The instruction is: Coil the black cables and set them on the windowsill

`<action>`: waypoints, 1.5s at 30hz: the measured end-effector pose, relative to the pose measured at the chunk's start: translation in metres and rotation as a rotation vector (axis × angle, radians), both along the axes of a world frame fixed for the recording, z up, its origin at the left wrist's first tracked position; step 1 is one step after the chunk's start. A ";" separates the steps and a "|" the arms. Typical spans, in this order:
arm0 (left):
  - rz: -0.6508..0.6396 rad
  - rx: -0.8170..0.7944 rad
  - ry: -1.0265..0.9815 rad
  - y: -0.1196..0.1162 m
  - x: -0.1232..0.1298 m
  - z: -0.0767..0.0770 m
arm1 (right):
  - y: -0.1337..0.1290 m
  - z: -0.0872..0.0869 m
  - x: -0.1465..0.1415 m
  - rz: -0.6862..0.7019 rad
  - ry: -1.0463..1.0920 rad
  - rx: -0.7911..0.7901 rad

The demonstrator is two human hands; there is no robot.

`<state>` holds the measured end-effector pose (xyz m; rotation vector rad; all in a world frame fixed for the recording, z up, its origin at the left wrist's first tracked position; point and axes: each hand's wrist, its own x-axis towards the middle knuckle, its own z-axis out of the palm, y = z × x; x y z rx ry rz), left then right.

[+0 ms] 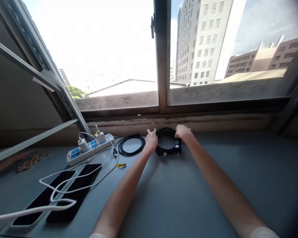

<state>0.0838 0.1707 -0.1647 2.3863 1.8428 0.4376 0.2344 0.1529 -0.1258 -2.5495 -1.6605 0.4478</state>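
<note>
A thick black cable coil [167, 151] is on the grey table close to the window wall, between my two hands. My left hand [151, 139] is closed on its left side, and my right hand [183, 132] grips its upper right side. Pale tags or connectors show on the lower part of the coil. Just left of my left hand lies a thinner black cable coil [125, 152], flat on the table.
A white power strip [90, 149] with two chargers stands at the left. White cables [83, 188] run across two dark phones [74, 198]. A metal frame [72, 102] rises at the left; behind it, another person's blurred arm [7, 163] shows near small brown pieces [32, 162].
</note>
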 end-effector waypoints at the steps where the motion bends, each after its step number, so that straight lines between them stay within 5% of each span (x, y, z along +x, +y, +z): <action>1: -0.010 0.011 0.018 0.000 -0.001 0.000 | 0.001 -0.001 0.000 -0.007 0.012 0.004; 7: -0.008 0.111 0.084 -0.004 0.001 -0.002 | -0.006 0.008 -0.001 -0.042 0.055 0.103; 17: 0.063 0.173 -0.032 0.008 -0.024 0.038 | -0.055 0.064 0.021 0.005 0.221 0.397; 27: -0.049 0.119 0.045 0.004 0.002 -0.010 | -0.021 0.014 0.014 -0.055 0.254 0.070; 45: -0.013 0.168 0.025 0.007 -0.007 0.000 | 0.002 -0.019 0.029 0.002 0.254 0.152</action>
